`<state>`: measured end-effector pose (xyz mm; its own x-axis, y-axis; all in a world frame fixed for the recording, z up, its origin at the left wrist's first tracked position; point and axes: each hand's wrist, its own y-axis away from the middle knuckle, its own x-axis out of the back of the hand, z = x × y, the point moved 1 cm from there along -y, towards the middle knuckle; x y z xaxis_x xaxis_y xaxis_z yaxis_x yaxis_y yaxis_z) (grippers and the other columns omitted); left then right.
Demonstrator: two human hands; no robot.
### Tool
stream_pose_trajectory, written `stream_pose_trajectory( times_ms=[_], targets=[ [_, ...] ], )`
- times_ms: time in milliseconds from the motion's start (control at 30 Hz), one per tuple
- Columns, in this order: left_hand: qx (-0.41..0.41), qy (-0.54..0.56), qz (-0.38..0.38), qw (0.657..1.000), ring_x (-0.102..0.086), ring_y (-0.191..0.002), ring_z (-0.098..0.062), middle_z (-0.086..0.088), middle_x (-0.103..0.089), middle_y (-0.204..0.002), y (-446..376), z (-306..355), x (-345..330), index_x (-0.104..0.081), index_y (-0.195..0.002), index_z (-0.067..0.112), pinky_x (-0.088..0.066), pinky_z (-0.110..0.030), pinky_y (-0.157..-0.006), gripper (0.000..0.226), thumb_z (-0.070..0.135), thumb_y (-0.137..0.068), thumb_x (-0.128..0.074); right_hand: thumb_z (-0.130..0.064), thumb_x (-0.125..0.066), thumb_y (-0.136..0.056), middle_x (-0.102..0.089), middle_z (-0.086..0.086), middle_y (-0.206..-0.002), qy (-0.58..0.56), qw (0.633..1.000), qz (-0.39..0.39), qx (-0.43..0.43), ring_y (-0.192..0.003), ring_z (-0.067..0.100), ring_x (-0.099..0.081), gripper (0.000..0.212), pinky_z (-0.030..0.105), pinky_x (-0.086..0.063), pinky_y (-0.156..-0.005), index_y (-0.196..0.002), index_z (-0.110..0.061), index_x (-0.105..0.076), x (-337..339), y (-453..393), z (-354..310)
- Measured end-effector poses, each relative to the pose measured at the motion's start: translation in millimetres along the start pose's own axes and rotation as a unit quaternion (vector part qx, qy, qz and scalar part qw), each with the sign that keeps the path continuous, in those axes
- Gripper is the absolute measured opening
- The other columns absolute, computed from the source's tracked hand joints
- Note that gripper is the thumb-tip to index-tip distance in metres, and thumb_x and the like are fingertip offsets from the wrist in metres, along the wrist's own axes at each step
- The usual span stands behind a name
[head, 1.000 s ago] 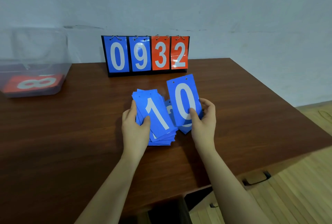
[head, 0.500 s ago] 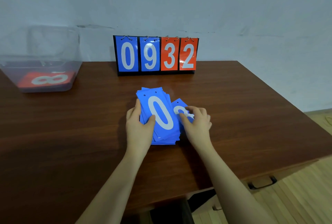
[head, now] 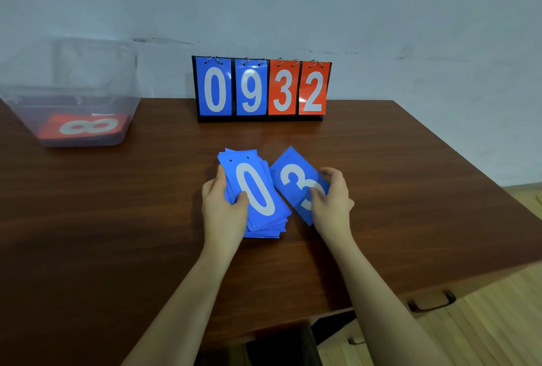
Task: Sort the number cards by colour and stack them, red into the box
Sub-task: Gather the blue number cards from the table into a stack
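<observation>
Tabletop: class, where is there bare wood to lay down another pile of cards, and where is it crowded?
Bare table lies between the clear box and the left hand, and right of the right hand. Crowded: the middle, around the blue stack, blue 3 card and scoreboard.

Blue cards (head: 258,195) with white numerals; red card (head: 85,126) in box.

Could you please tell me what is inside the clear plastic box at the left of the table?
Inside the clear plastic box lies a red 8 card on top; any cards beneath it are covered.
</observation>
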<state>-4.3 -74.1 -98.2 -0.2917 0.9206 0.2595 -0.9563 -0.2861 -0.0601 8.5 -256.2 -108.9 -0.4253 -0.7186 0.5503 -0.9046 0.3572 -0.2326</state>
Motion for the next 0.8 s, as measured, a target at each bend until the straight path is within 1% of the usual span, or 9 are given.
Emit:
stream_pose_trajectory(
  times_ms=[100, 200, 333, 433, 500, 600, 667, 733, 800],
  targets=[
    [0.002, -0.004, 0.007, 1.000, -0.046, -0.098, -0.003, -0.003, -0.038, -0.135, 3.4, -1.0, 8.8, -0.026, -0.145, 0.023, -0.040, -0.003, -0.054, 0.063, 0.009, -0.091, -0.053, -0.007, -0.052, -0.093, -0.052, -0.009, -0.126, -0.176, 0.984, 0.016, -0.015, -0.116, 0.005, -0.049, 0.036, 0.037, -0.045, -0.102, -0.126, -0.022, -0.048, -5.3, 16.7, -15.2],
    [0.001, 0.010, 0.017, 1.000, -0.049, -0.112, -0.010, -0.004, -0.039, -0.134, 8.2, -2.3, 19.7, -0.026, -0.145, 0.025, -0.042, -0.013, -0.072, 0.062, 0.010, -0.091, -0.053, -0.007, -0.054, -0.093, -0.055, -0.009, -0.125, -0.229, 0.973, 0.012, -0.014, -0.117, 0.006, -0.051, 0.037, 0.034, -0.051, -0.096, -0.124, -0.026, -0.051, -14.9, 27.3, -26.7],
    [-0.010, -0.006, 0.038, 0.999, -0.044, -0.109, -0.006, -0.004, -0.038, -0.135, 12.7, -1.6, 39.5, -0.025, -0.146, 0.024, -0.040, -0.018, -0.082, 0.062, 0.009, -0.092, -0.052, -0.011, -0.054, -0.094, -0.056, -0.004, -0.123, -0.272, 0.961, 0.040, 0.003, -0.113, 0.005, -0.055, 0.033, 0.014, -0.053, -0.079, -0.126, -0.022, -0.053, -18.0, 37.5, -37.5],
    [-0.004, -0.018, 0.047, 0.999, -0.043, -0.114, -0.007, -0.004, -0.036, -0.137, 14.8, -3.8, 54.4, -0.022, -0.146, 0.022, -0.040, -0.019, -0.085, 0.063, 0.009, -0.092, -0.052, -0.017, -0.054, -0.095, -0.057, -0.005, -0.122, -0.309, 0.950, 0.039, -0.025, -0.113, 0.006, -0.057, 0.033, 0.026, -0.057, -0.080, -0.128, -0.025, -0.052, -21.1, 43.6, -44.4],
    [-0.005, -0.009, 0.044, 0.999, -0.046, -0.116, -0.012, -0.003, -0.036, -0.137, 16.4, -5.0, 61.3, -0.022, -0.146, 0.023, -0.042, -0.019, -0.084, 0.063, 0.010, -0.092, -0.052, -0.018, -0.055, -0.094, -0.058, -0.006, -0.120, -0.316, 0.948, 0.024, -0.034, -0.112, 0.007, -0.058, 0.032, 0.032, -0.058, -0.081, -0.126, -0.025, -0.053, -25.3, 48.5, -50.3],
    [-0.012, 0.018, 0.040, 0.999, -0.047, -0.104, -0.006, -0.001, -0.038, -0.133, 18.3, -4.5, 66.5, -0.024, -0.145, 0.025, -0.042, -0.011, -0.070, 0.061, 0.012, -0.092, -0.052, -0.014, -0.057, -0.093, -0.060, -0.006, -0.114, -0.279, 0.960, -0.003, -0.006, -0.106, 0.008, -0.059, 0.025, 0.016, -0.053, -0.076, -0.116, -0.021, -0.055, -35.3, 61.1, -61.4],
    [-0.020, 0.035, 0.044, 0.998, -0.048, -0.101, -0.005, 0.000, -0.040, -0.132, 19.5, -3.2, 69.0, -0.027, -0.145, 0.026, -0.042, -0.009, -0.063, 0.060, 0.013, -0.092, -0.052, -0.015, -0.060, -0.090, -0.060, -0.003, -0.112, -0.231, 0.973, -0.020, 0.011, -0.102, 0.011, -0.057, 0.024, 0.013, -0.049, -0.075, -0.112, -0.021, -0.055, -46.6, 71.0, -65.4],
    [-0.041, 0.038, 0.045, 0.997, -0.050, -0.104, -0.006, 0.001, -0.042, -0.130, 20.7, -1.9, 72.1, -0.029, -0.144, 0.026, -0.045, -0.008, -0.064, 0.060, 0.014, -0.091, -0.054, -0.019, -0.064, -0.087, -0.058, -0.004, -0.108, -0.205, 0.978, -0.043, 0.013, -0.101, 0.015, -0.055, 0.024, 0.021, -0.048, -0.079, -0.110, -0.021, -0.057, -55.9, 78.3, -68.1],
    [-0.055, 0.036, 0.038, 0.997, -0.050, -0.111, -0.009, 0.001, -0.042, -0.130, 21.0, -4.0, 75.2, -0.031, -0.143, 0.025, -0.046, -0.011, -0.073, 0.063, 0.014, -0.089, -0.059, -0.024, -0.068, -0.084, -0.055, -0.005, -0.105, -0.183, 0.981, -0.062, 0.015, -0.099, 0.015, -0.053, 0.025, 0.025, -0.047, -0.082, -0.107, -0.020, -0.060, -60.1, 81.7, -69.3]
  ],
)
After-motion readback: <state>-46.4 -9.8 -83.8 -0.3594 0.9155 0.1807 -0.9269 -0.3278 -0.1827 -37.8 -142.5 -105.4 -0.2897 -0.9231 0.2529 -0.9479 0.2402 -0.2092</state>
